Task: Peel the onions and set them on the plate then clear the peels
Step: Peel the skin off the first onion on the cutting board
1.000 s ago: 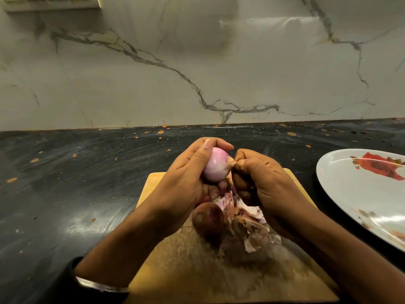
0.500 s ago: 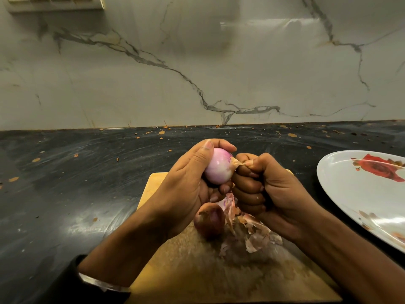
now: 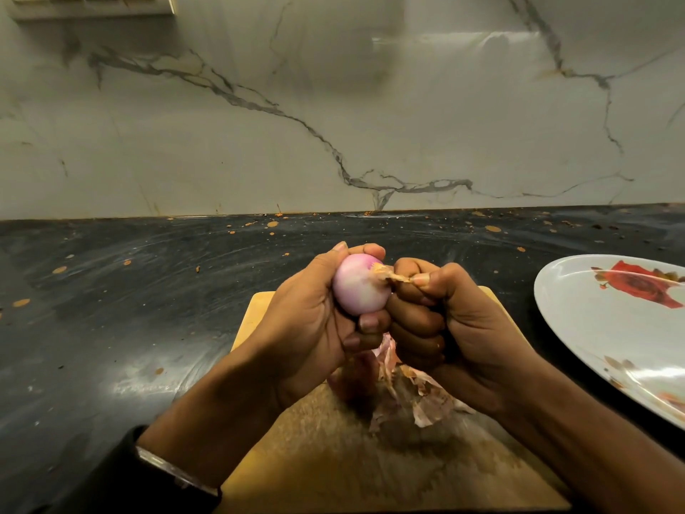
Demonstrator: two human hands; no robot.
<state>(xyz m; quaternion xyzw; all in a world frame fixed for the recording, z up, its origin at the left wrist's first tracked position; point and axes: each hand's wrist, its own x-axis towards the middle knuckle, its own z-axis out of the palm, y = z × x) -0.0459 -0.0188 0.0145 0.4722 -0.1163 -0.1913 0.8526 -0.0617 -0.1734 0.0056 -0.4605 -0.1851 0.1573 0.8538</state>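
Observation:
My left hand [image 3: 307,328] grips a pale pink peeled onion [image 3: 357,289] above the wooden cutting board [image 3: 333,469]. My right hand [image 3: 448,328] is curled into a fist beside it, thumb and forefinger pinching the dry tip [image 3: 391,276] that sticks out of the onion's top. A second onion [image 3: 352,380], dark red with its skin on, lies on the board under my hands and is mostly hidden. Loose peels [image 3: 422,398] are heaped next to it. The white plate [image 3: 593,328] with red rose prints lies at the right, with no onion on the part I see.
The board sits on a dark stone counter [image 3: 129,309] speckled with orange spots. A marble wall [image 3: 333,105] rises behind it. A switch panel [image 3: 92,3] shows at the top left.
My hands have risen slightly with the onion. My right hand has rolled so that its thumb now pinches the onion's dry tip and draws it to the right.

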